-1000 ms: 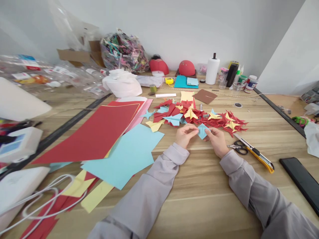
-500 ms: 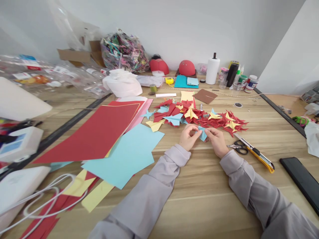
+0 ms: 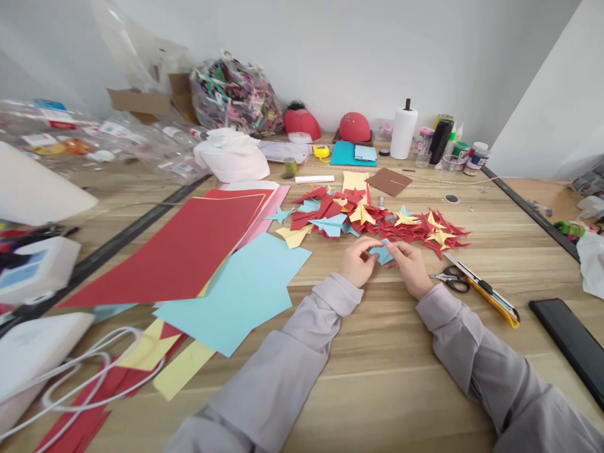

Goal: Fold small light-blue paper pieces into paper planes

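Note:
A small folded blue paper is held between my two hands, just in front of the pile of folded paper. My left hand pinches its left side. My right hand grips its upper right part with thumb and fingers. Behind them lies the pile of red folded pieces, with yellow stars and blue pieces among them. Scissors and a yellow cutter rest to the right of my right hand.
Large red sheets and blue sheets cover the left side, near a white cable. A black phone lies at the right. Jars and a white bottle stand at the back.
The blue paper has turned slightly between my fingers and shows a flatter face. My left fingertips have shifted a little on its edge.

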`<state>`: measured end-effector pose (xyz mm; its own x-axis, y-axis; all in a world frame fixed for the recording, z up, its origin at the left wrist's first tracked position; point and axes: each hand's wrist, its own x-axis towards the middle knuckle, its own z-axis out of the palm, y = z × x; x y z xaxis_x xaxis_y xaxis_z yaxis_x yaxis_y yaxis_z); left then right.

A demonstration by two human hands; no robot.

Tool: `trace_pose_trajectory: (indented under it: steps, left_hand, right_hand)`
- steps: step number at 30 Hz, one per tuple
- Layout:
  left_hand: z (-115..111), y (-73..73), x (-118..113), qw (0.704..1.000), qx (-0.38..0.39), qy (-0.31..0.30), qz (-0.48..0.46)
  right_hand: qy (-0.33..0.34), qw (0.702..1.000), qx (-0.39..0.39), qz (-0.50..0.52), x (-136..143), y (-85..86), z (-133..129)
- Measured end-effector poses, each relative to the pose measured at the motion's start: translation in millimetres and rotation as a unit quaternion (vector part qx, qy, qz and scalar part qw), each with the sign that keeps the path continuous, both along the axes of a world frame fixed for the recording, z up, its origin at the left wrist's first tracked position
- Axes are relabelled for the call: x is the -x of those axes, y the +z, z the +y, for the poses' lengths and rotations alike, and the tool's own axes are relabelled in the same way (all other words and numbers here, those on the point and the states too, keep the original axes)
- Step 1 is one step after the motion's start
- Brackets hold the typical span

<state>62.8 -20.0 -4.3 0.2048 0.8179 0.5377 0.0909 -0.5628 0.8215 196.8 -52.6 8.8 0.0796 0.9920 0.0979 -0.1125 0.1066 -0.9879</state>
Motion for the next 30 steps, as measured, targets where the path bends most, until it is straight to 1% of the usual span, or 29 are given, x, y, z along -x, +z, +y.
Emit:
trace_pose_trajectory:
  steps: [3, 7, 11, 15, 17, 20, 22, 26, 30]
  left_hand:
    - [-0.2, 0.0, 0.3, 1.000, -0.016, 0.004, 0.006]
    - [-0.2, -0.2, 0.3, 1.000, -0.026, 0.012, 0.008]
    - [-0.1, 0.0, 0.7, 0.999, -0.012, 0.036, 0.003]
    - [0.5, 0.0, 1.8, 0.998, -0.005, 0.056, 0.018]
    - [0.5, 0.3, 2.3, 0.995, -0.028, 0.088, 0.040]
    - [-0.7, 1.3, 2.7, 0.982, -0.084, 0.145, 0.084]
    - [-2.2, 1.9, 2.8, 0.973, -0.115, 0.160, 0.118]
    - [-5.5, 3.0, 2.4, 0.961, -0.148, 0.144, 0.183]
    - [-9.3, 7.4, 1.0, 0.965, -0.146, 0.139, 0.169]
  right_hand:
    - [0.000, 1.000, 0.001, -0.006, -0.3, -0.8, 0.6]
    - [0.005, 1.000, 0.014, 0.011, -1.0, 0.2, 0.4]
    - [0.018, 0.999, 0.015, 0.026, -1.3, 2.0, -1.2]
    - [0.016, 0.999, 0.018, 0.043, -1.1, 3.4, -2.4]
    - [0.015, 0.999, 0.018, 0.044, -1.0, 4.3, -2.8]
    - [0.015, 0.999, 0.020, 0.034, -0.6, 5.9, -3.4]
    - [0.016, 0.999, 0.015, 0.024, -0.3, 6.7, -4.0]
    - [0.018, 1.000, -0.005, 0.008, -0.4, 6.8, -4.8]
    - [0.026, 0.999, -0.013, 0.020, -0.7, 5.6, -4.8]
